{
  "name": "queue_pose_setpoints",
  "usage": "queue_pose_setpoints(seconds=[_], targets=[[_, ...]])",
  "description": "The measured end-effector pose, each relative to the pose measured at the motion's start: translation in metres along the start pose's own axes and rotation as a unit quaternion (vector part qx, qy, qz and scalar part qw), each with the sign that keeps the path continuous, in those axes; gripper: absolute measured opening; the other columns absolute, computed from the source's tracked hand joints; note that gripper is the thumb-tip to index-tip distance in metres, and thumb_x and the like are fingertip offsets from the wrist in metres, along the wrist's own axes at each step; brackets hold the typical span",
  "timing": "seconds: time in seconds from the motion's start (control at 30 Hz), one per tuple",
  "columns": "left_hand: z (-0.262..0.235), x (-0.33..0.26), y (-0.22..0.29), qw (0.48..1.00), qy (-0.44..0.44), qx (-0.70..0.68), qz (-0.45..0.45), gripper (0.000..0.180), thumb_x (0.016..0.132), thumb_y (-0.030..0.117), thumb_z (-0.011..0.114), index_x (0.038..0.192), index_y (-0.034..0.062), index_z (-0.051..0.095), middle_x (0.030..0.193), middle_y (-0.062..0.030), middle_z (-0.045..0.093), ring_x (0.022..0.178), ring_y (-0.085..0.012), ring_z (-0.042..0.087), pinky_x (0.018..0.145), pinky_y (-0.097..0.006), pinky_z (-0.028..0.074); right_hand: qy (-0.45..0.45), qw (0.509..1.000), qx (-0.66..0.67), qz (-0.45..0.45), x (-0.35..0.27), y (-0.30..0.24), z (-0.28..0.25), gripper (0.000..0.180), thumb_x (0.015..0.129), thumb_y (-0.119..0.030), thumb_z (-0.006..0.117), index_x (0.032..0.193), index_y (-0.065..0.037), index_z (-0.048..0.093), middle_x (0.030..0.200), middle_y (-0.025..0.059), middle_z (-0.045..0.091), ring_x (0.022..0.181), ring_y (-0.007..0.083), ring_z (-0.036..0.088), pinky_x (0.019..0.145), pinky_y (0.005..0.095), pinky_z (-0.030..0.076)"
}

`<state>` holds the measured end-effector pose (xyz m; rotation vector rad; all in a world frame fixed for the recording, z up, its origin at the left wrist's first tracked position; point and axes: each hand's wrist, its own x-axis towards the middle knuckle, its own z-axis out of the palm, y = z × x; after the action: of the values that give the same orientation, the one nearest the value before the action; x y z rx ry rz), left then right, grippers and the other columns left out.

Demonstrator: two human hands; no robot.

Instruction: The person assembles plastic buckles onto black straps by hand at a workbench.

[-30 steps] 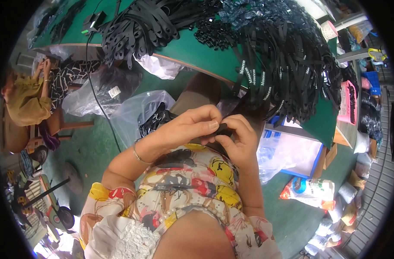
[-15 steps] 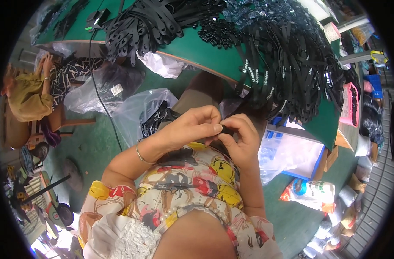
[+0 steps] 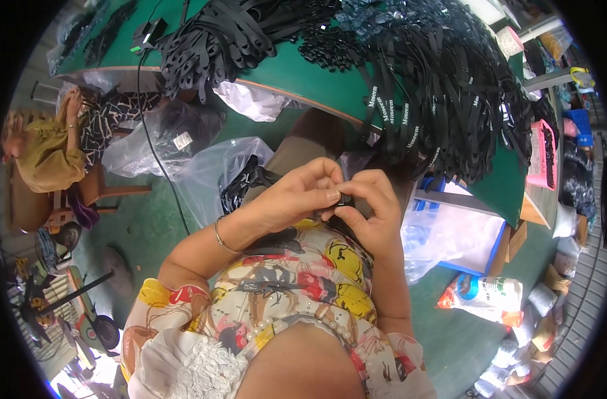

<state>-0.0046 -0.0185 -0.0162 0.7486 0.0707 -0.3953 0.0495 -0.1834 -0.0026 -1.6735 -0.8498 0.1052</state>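
My left hand (image 3: 295, 191) and my right hand (image 3: 371, 211) meet in front of my chest, their fingertips closed around a small black strap piece (image 3: 345, 200). Most of that piece is hidden by my fingers, so its exact shape cannot be made out. Beyond my hands is a green table (image 3: 297, 80). Black straps (image 3: 416, 113) with white lettering hang over its edge at the right, and looped black straps (image 3: 217, 46) are heaped at the left. Between the heaps sits a pile of small black buckles (image 3: 326, 48).
Clear plastic bags (image 3: 213, 176) with black straps stand on the floor at left. A blue-rimmed box (image 3: 459, 236), a printed sack (image 3: 483, 299) and a pink basket (image 3: 541, 153) are at right. A person (image 3: 47, 143) sits far left; a black cable (image 3: 156, 149) hangs down.
My fingers have shifted slightly on the black piece, and a bit more of it shows between them. The seated person at left has moved a little. The view has tilted slightly.
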Motion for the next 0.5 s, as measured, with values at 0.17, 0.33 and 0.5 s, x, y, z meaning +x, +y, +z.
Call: queue_pose_setpoints(seconds=[0.17,0.33,0.5], targets=[[0.004,-0.002,0.004,0.994,0.03,0.09,0.045,0.02,0.084,0.011,0.06,0.1,0.0026,0.051,0.083,-0.002,0.054,0.075,-0.0086,0.052,0.067,-0.022,0.044,0.086,0.993,0.001,0.079,-0.007,-0.004,-0.009,0.011,0.078,-0.008,0.064,0.083,0.0,0.058,0.079,0.0088,0.052,0.067,0.0139,0.051,0.059,0.0265,0.042],[0.011,-0.002,0.008,0.916,0.028,0.375,0.139,0.021,0.082,0.016,0.063,0.089,-0.0031,0.057,0.081,-0.0037,0.058,0.073,-0.0085,0.053,0.066,-0.023,0.045,-0.036,0.985,0.049,0.164,-0.013,-0.005,-0.008,0.015,0.082,-0.008,0.058,0.073,0.003,0.055,0.061,0.0074,0.051,0.055,0.0133,0.047,0.05,0.0265,0.036],[0.012,-0.006,0.017,0.92,-0.038,0.389,0.034,0.023,0.082,0.018,0.063,0.078,-0.0042,0.058,0.067,-0.0026,0.057,0.064,-0.0075,0.051,0.056,-0.023,0.042,-0.048,0.983,0.09,0.154,-0.015,-0.01,-0.005,0.017,0.082,-0.007,0.056,0.068,0.002,0.054,0.057,0.0056,0.051,0.051,0.0123,0.047,0.047,0.0259,0.035]])
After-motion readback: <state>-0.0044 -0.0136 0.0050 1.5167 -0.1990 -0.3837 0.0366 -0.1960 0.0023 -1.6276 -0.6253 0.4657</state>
